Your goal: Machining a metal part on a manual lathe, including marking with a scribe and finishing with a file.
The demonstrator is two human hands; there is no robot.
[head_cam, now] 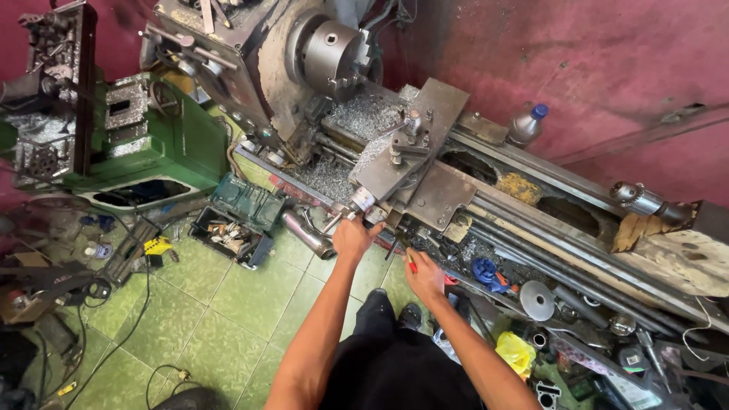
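Both bare arms reach from the near edge to a grey metal lathe (pixel 425 163).

Left hand (pixel 353 237) is closed round the silvery crank handle (pixel 351 209) at the carriage's near-left corner; right hand (pixel 424 275), just right of it, is curled round a small red-handled tool (pixel 411 264). Carriage positioning seems the step in hand; turning that crank steadily looks the likely need, judging by the grip. Far left, the steel chuck (pixel 330 57) sits empty above scattered shavings.
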